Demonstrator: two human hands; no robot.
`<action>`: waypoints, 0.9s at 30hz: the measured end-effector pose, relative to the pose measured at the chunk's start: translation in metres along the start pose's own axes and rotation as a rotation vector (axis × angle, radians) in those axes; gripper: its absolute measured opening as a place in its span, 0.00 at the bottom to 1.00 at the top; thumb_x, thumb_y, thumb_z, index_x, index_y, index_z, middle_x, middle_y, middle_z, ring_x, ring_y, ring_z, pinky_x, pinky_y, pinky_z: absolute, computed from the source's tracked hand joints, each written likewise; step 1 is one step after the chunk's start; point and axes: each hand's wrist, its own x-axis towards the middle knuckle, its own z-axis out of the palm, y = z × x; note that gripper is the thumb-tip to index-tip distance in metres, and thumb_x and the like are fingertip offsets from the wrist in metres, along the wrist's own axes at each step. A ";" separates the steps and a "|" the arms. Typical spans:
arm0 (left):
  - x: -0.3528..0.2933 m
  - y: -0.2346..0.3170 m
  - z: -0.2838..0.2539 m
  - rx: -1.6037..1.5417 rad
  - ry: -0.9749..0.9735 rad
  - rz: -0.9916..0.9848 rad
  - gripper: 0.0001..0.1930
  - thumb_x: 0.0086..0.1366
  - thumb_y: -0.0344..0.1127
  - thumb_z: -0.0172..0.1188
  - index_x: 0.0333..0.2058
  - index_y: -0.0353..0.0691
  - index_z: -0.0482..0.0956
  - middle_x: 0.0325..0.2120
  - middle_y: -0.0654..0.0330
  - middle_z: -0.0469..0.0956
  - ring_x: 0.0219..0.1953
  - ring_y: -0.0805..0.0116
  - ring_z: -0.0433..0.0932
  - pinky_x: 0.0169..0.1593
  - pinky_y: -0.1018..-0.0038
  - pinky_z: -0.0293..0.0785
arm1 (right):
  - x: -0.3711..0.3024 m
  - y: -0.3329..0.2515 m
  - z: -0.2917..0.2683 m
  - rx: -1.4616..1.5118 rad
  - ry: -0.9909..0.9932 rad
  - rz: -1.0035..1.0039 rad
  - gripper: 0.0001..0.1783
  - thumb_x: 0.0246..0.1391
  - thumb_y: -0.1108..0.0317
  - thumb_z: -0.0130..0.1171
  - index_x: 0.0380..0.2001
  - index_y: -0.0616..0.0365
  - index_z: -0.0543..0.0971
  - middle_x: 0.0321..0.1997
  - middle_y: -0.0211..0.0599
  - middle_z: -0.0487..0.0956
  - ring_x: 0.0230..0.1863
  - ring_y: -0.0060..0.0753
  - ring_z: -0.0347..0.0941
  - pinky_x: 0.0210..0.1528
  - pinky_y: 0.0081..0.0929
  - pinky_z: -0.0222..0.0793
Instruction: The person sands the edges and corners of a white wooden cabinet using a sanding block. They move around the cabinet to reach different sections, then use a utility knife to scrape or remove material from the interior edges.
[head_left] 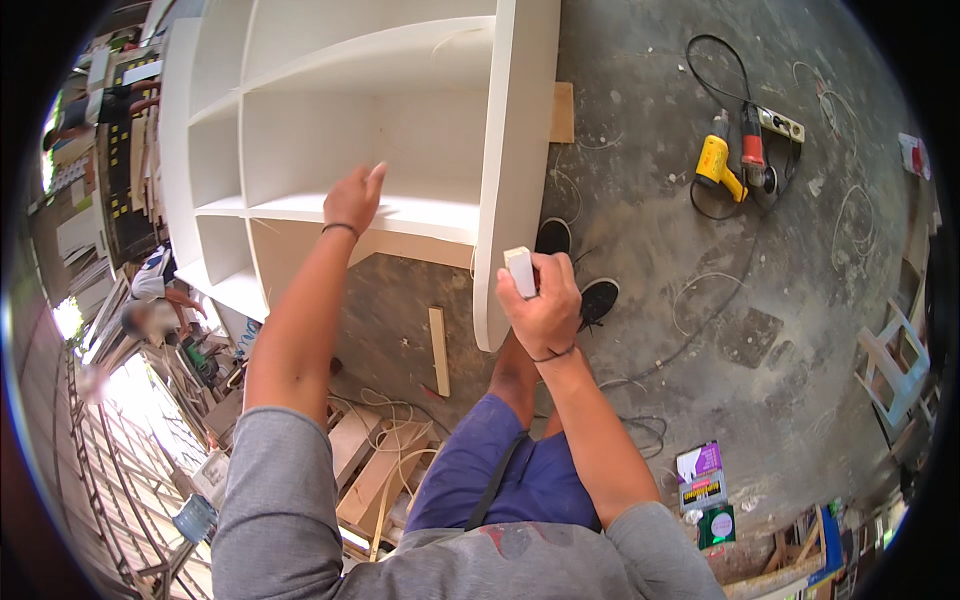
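A white shelving unit [513,130] with several compartments and a rounded front edge fills the upper left. My left hand [352,200] is over the front of one compartment, close to its lower shelf board. Its thumb stands apart from the other fingers, which are partly hidden, and nothing shows in it. Just right of the unit's side panel, my right hand [548,300] is closed round a small white rectangular block [519,270]. The block's pale end sticks up between thumb and fingers, apart from the panel.
A yellow heat gun [713,160], a red-and-black power tool [752,150] and a power strip [782,125] lie on the concrete floor, with cables around. Cans [716,527] stand at lower right. Below the unit lies a wood strip [439,350]. Another person [155,280] is at far left.
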 end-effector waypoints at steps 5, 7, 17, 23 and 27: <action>-0.008 0.002 -0.006 -0.026 -0.114 -0.066 0.23 0.65 0.59 0.50 0.32 0.46 0.82 0.25 0.61 0.81 0.33 0.57 0.80 0.38 0.64 0.72 | 0.011 -0.006 0.032 -0.062 0.032 -0.021 0.16 0.41 0.62 0.69 0.32 0.57 0.77 0.28 0.37 0.72 0.26 0.39 0.73 0.28 0.34 0.70; -0.007 0.002 -0.005 -0.070 -0.095 -0.067 0.20 0.64 0.56 0.52 0.32 0.46 0.82 0.24 0.62 0.81 0.32 0.57 0.80 0.38 0.64 0.72 | 0.011 -0.010 0.037 -0.110 0.034 -0.030 0.16 0.40 0.63 0.70 0.32 0.58 0.77 0.28 0.37 0.72 0.26 0.39 0.72 0.27 0.34 0.70; -0.003 -0.001 -0.010 -0.157 -0.106 -0.092 0.14 0.61 0.50 0.55 0.32 0.47 0.81 0.26 0.63 0.82 0.31 0.58 0.81 0.37 0.63 0.73 | 0.012 -0.022 0.053 -0.196 0.093 0.063 0.16 0.41 0.65 0.70 0.32 0.60 0.77 0.28 0.40 0.71 0.25 0.43 0.71 0.26 0.37 0.69; -0.001 -0.001 -0.009 -0.180 -0.131 -0.086 0.13 0.59 0.47 0.56 0.31 0.45 0.82 0.25 0.62 0.82 0.30 0.56 0.81 0.36 0.62 0.73 | 0.043 -0.028 0.057 -0.233 0.106 0.034 0.15 0.43 0.65 0.68 0.32 0.61 0.77 0.28 0.41 0.70 0.26 0.45 0.70 0.26 0.38 0.68; 0.000 -0.004 -0.009 -0.175 -0.136 -0.081 0.13 0.59 0.47 0.56 0.33 0.45 0.82 0.26 0.62 0.82 0.30 0.57 0.81 0.36 0.62 0.73 | 0.056 -0.028 0.060 -0.240 0.136 -0.009 0.15 0.43 0.65 0.67 0.33 0.61 0.76 0.28 0.41 0.70 0.26 0.45 0.70 0.26 0.38 0.68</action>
